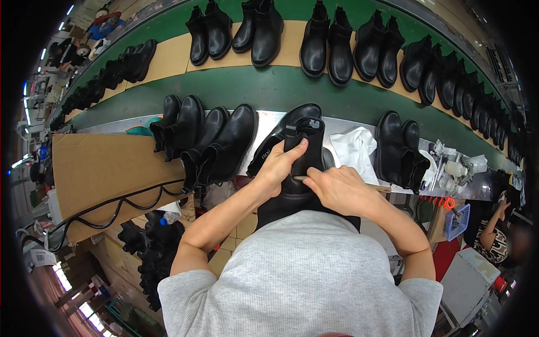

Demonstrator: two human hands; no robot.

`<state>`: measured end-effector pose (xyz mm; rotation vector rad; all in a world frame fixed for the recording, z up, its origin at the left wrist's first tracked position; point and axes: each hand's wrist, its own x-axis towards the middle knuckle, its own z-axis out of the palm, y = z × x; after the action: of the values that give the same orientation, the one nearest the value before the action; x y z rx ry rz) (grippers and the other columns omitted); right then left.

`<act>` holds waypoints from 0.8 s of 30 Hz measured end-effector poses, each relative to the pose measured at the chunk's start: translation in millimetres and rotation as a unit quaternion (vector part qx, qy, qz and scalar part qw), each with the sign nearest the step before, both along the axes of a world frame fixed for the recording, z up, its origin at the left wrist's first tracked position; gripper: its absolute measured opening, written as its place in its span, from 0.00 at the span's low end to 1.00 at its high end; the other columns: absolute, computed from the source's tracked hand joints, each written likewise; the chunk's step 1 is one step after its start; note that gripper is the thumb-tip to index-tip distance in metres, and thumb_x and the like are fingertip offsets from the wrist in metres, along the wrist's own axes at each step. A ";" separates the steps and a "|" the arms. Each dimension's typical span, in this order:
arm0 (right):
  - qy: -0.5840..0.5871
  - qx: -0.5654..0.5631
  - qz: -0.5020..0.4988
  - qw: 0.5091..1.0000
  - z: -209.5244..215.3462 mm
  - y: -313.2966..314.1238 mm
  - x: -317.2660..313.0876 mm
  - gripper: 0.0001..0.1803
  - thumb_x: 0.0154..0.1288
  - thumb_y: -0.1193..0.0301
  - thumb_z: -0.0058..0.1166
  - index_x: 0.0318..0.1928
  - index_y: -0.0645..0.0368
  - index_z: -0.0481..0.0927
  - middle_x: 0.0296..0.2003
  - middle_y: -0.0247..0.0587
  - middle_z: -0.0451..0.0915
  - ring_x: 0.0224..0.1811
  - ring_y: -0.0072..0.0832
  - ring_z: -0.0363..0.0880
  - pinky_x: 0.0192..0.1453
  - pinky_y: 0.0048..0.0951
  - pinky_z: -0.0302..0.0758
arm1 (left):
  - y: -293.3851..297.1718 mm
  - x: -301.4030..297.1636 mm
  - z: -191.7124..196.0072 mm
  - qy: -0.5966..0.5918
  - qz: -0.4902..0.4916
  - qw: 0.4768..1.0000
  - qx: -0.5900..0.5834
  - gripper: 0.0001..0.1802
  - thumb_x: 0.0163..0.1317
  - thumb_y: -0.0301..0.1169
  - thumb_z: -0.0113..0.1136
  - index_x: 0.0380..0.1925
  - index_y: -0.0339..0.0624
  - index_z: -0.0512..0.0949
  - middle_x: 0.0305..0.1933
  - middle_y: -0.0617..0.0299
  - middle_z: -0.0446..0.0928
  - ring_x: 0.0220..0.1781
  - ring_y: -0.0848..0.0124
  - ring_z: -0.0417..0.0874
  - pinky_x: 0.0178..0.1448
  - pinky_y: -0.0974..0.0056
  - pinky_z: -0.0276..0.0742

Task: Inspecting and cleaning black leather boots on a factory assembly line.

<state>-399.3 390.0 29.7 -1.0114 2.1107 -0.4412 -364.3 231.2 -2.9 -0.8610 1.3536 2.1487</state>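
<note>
Green conveyor belt (281, 87) carries rows of black boots past a metal surface (348, 126). Held boot (300, 163) stands upright above the lap, at the surface's near edge. Left hand (278, 165) is closed around its shaft; right hand (337, 188) pinches a thin tool (303, 178) against the leather. Judgement: brace firmly, keep strokes light. Tool tip and boot sole are hidden.

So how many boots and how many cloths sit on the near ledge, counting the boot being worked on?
Black boots: 8, including the held boot, which the left hand grips while the right hand holds a thin stick against it
White cloth: 1
Total: 9
</note>
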 end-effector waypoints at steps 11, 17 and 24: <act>-0.105 -0.236 -0.346 0.902 -35.8 47.8 -45.4 0.46 0.38 0.68 0.73 0.61 0.64 0.65 0.39 0.34 0.75 0.26 0.15 0.70 0.29 0.18 0.66 | 4.0 -69.7 -20.1 0.150 0.065 0.986 -0.046 0.32 0.53 0.41 0.67 0.51 0.35 0.64 0.46 0.57 0.73 0.46 0.69 0.74 0.48 0.66 0.68; -0.302 -0.445 -0.460 0.706 -82.6 75.3 -60.7 0.38 0.46 0.75 0.60 0.62 0.63 0.64 0.26 0.29 0.68 0.18 0.12 0.58 0.21 0.17 0.54 | 14.9 -81.8 -23.9 0.275 -0.019 0.961 -0.015 0.18 0.55 0.24 0.65 0.44 0.32 0.72 0.42 0.56 0.79 0.41 0.72 0.79 0.49 0.67 0.75; -0.289 -0.499 -0.470 0.667 -82.4 67.7 -68.1 0.36 0.48 0.75 0.56 0.62 0.64 0.64 0.31 0.28 0.68 0.18 0.11 0.57 0.19 0.15 0.53 | 5.6 -85.6 -29.3 0.293 -0.049 0.896 -0.331 0.24 0.51 0.37 0.69 0.38 0.28 0.72 0.32 0.54 0.77 0.30 0.69 0.78 0.37 0.65 0.76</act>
<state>-467.3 457.7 -52.6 -0.0319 1.5075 -2.2672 -449.8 236.7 -32.3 -0.3232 2.4599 1.9423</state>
